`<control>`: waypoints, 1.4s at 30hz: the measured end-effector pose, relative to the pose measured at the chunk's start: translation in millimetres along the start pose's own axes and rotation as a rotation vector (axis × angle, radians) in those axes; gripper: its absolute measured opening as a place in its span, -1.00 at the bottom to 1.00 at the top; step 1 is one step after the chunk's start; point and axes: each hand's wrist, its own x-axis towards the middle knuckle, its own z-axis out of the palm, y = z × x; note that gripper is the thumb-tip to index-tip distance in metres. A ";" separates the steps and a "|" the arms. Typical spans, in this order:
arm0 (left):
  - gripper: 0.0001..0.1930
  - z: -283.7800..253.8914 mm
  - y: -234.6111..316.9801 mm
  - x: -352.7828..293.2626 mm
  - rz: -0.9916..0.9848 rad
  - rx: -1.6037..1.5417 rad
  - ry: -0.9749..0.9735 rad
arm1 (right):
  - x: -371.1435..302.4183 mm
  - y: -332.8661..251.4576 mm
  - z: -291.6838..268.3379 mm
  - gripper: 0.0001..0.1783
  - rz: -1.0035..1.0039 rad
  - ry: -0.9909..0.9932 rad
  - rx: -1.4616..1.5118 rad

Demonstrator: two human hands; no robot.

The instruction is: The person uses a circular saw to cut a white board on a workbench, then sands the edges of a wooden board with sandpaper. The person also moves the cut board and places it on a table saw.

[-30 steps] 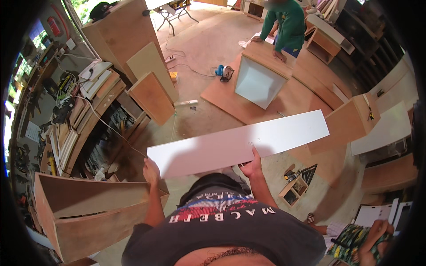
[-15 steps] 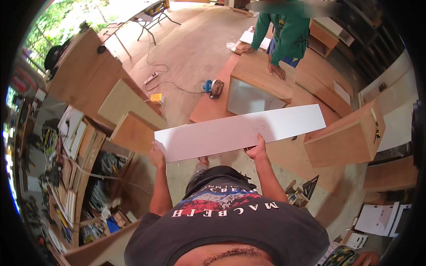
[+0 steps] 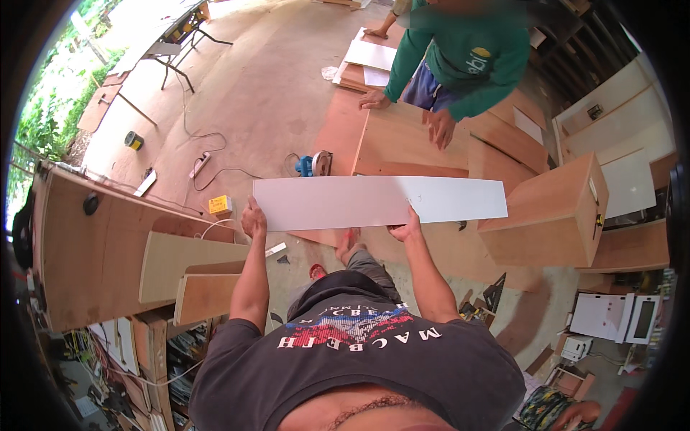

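Note:
A long white board [image 3: 338,205] lies across both my hands in front of my body, nearly level from left to right. My left hand [image 3: 253,218] grips its left end, with the thumb along the short edge. My right hand [image 3: 408,225] holds the near long edge right of the middle, thumb on the top face and fingers underneath, partly hidden. Just beyond the board stands a wooden cabinet box [image 3: 417,140]. A co-worker in a green sweater [image 3: 467,65] leans over it, one hand on its edge and the other above its top.
A blue circular saw [image 3: 313,164] rests on a reddish panel beyond the board. On the right stands a plywood box [image 3: 539,215]. Wood panels [image 3: 190,266] lean at the left. A yellow box [image 3: 220,206], cords and a power strip [image 3: 200,165] lie on the floor.
The board has levelled out and shifted slightly left, still in both hands. My view has turned and moved forward. The co-worker's near hand has lifted from the cabinet box.

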 end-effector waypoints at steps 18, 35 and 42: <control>-0.35 187.2 188.4 128.7 -0.098 -0.118 -0.262 | 193.6 -187.1 47.5 -0.11 0.304 -0.187 -0.580; -0.50 254.7 96.4 319.0 0.474 0.154 -0.594 | 147.2 35.1 39.3 -0.54 0.128 0.102 -1.265; -0.53 232.7 201.4 224.9 0.280 -0.060 -0.757 | 79.5 14.4 137.6 -0.53 -0.199 0.362 -1.317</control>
